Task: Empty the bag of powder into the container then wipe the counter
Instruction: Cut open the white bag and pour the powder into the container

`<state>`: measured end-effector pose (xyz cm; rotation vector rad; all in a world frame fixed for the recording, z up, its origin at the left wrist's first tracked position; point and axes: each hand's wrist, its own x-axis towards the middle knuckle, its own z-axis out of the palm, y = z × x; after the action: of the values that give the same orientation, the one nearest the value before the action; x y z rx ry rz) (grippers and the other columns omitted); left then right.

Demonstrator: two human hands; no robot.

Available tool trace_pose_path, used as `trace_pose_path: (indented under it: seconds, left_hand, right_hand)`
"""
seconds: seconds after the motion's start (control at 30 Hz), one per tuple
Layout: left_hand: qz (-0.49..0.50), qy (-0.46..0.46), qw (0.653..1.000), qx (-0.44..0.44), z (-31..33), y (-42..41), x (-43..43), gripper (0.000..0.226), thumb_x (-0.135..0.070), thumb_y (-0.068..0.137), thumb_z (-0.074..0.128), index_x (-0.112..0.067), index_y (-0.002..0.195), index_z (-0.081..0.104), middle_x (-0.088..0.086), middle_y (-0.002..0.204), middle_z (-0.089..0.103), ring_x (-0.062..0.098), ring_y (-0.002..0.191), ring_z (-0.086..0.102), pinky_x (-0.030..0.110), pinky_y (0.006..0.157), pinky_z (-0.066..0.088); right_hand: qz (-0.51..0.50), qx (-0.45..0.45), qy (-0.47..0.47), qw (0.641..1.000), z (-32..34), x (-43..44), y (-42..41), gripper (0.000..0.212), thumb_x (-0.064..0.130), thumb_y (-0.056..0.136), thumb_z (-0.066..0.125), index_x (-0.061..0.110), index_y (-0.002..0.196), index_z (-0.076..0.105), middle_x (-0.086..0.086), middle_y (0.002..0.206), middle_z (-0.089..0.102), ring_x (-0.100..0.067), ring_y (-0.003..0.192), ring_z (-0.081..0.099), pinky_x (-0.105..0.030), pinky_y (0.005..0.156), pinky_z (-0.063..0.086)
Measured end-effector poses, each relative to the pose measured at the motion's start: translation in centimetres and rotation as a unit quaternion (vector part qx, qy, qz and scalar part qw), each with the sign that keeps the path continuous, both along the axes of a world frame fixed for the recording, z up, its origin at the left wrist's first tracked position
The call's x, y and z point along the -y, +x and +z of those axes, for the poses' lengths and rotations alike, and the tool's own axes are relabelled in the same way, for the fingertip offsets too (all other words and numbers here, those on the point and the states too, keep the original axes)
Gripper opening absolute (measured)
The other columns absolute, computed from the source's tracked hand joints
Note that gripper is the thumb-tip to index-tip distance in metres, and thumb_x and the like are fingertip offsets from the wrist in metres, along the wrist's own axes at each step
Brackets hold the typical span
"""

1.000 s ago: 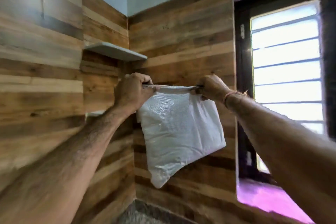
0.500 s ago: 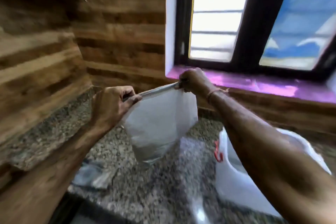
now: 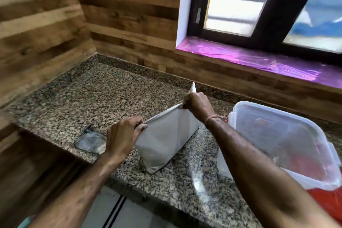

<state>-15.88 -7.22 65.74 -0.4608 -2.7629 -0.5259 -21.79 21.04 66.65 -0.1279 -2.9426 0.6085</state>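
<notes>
Both hands' fingers pinch bag (image 3: 162, 140) top | white, taut, standing on counter (image 3: 103, 94)

The bag (image 3: 162, 146) has come down, seemingly touching the counter (image 3: 96, 98).

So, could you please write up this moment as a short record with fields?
bag: white bag, held by its top edge, bottom corner at the counter
left hand: grip on the top's near end
right hand: grip on the far end
container: clear tub, right of bag
counter: speckled granite
also: small clear pouch, left of bag
</notes>
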Motion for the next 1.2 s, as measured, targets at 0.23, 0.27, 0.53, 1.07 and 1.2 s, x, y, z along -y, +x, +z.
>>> trace_pose_path:
  seconds: [0.23, 0.27, 0.53, 1.07, 1.2]
  left_hand:
    - [0.002, 0.072, 0.988, 0.133, 3.1, -0.7, 3.1, 0.027, -0.054, 0.086, 0.074, -0.029, 0.078, 0.065, -0.009, 0.057, 0.059, 0.008, 0.048, 0.051, 0.021, 0.050, 0.032]
    - [-0.009, 0.108, 0.982, 0.154, 3.6, -1.1, 3.4, 0.026, -0.050, 0.087, 0.075, -0.028, 0.078, 0.066, -0.007, 0.055, 0.059, 0.008, 0.047, 0.049, 0.022, 0.051, 0.034]
    - [-0.121, 0.348, 0.894, 0.256, 7.0, -2.0, 2.7, 0.014, -0.025, 0.095, 0.072, -0.011, 0.094, 0.070, 0.006, 0.065, 0.072, 0.012, 0.057, 0.064, 0.027, 0.057, 0.051]
    - [-0.087, 0.200, 0.974, 0.059, -3.1, 1.9, 4.0, 0.021, -0.044, 0.089, 0.072, -0.031, 0.076, 0.063, -0.016, 0.060, 0.056, -0.003, 0.056, 0.053, 0.023, 0.048, 0.034]
    - [-0.097, 0.178, 0.978, 0.055, -3.9, 1.6, 4.0, 0.039, -0.029, 0.088, 0.078, -0.033, 0.066, 0.046, -0.014, 0.056, 0.046, -0.004, 0.052, 0.042, 0.016, 0.050, 0.026]
  right_hand:
    - [0.165, -0.012, -0.036, 0.986, 0.7, 5.7, 3.3, 0.014, 0.018, 0.087, 0.081, 0.024, 0.098, 0.075, 0.004, 0.099, 0.078, -0.004, 0.087, 0.072, -0.028, 0.084, 0.062]
    - [0.200, -0.006, -0.043, 0.979, 0.8, 7.5, 4.2, 0.021, 0.025, 0.086, 0.082, 0.025, 0.106, 0.075, 0.005, 0.108, 0.077, -0.001, 0.089, 0.069, -0.025, 0.086, 0.060]
    - [0.174, 0.005, -0.213, 0.961, -1.1, 15.8, 6.5, 0.029, 0.039, 0.083, 0.083, 0.013, 0.077, 0.073, 0.002, 0.079, 0.074, -0.009, 0.068, 0.067, -0.032, 0.062, 0.058]
    - [0.035, 0.063, -0.432, 0.899, -1.2, 14.8, 8.3, 0.041, 0.021, 0.086, 0.083, -0.014, 0.080, 0.063, -0.006, 0.067, 0.068, -0.006, 0.059, 0.062, -0.016, 0.056, 0.047]
    - [-0.011, 0.028, -0.389, 0.921, -0.7, 11.8, 7.0, 0.036, 0.028, 0.084, 0.083, -0.005, 0.081, 0.068, -0.021, 0.083, 0.073, -0.020, 0.072, 0.064, -0.039, 0.074, 0.060]
